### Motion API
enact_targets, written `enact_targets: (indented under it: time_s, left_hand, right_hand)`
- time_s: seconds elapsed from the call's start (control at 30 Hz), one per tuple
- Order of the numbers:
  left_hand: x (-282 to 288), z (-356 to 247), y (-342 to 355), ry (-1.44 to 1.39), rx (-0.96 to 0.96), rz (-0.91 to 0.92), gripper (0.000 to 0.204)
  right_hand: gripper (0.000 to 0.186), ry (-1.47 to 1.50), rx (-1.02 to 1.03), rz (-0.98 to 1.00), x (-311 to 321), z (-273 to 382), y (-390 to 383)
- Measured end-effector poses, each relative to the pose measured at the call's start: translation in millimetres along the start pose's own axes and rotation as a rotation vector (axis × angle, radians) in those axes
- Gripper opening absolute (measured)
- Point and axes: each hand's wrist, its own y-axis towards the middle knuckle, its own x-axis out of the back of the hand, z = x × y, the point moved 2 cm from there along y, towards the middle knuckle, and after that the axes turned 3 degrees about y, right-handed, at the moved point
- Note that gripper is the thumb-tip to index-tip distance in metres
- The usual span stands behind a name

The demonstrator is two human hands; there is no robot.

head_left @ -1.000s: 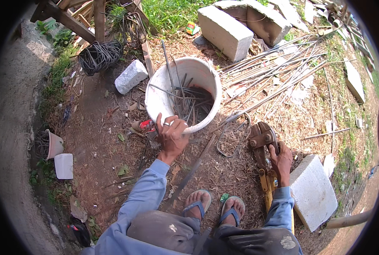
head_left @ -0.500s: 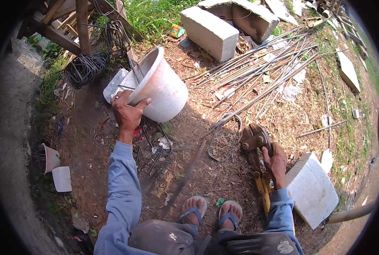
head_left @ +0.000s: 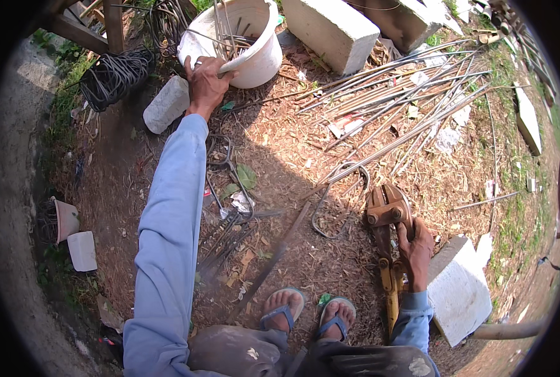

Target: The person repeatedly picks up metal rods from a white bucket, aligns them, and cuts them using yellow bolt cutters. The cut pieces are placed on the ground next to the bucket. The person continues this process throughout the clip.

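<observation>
With my arm stretched out, my left hand (head_left: 206,85) grips the near rim of a white plastic bucket (head_left: 259,63) holding pieces of steel rod, at the upper middle of the head view. A pale block (head_left: 165,105) lies just below the bucket. At lower right, my right hand (head_left: 416,251) is closed on a large bolt cutter (head_left: 390,217) with rusty jaws and yellow handles, held upright beside a white slab (head_left: 460,290). Bent rod pieces (head_left: 226,239) and a rectangular wire loop (head_left: 318,217) lie on the dirt between my hands.
Long loose rods (head_left: 393,113) lie across the right side, with concrete blocks (head_left: 327,34) behind them. Wire coils (head_left: 113,81) and a wooden frame (head_left: 72,31) are at upper left. A concrete edge (head_left: 16,188) runs along the left, beside small containers (head_left: 81,250).
My left hand has moved the bucket away from me toward the upper left, uncovering bent rods on the ground. My right hand stays on the bolt cutter at the right.
</observation>
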Motion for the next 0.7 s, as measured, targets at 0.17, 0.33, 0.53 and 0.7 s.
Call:
enact_targets:
  time_s: [0.17,0.33,0.53,0.7]
  left_hand:
    - [-31.1,-13.7,-20.1,0.11,0.087,-0.153,0.034]
    - [-41.6,-60.3,-71.0,-0.191,0.1,-0.13,0.041]
    - [-99.8,-48.4,-86.0,-0.11,0.264,0.609,0.036]
    - [-119.4,-52.4,-91.3,0.065,0.141,0.538,0.042]
  right_hand:
    - [0.023,0.03,0.069,-0.127,-0.9,-2.2,-1.1]
    - [0.027,-0.023,-0.019,0.002,1.7,-4.5,0.6]
    - [0.027,-0.014,0.029,-0.031,0.0,-0.4,0.0]
    - [0.029,-0.023,-0.016,0.009,1.0,-3.0,1.4]
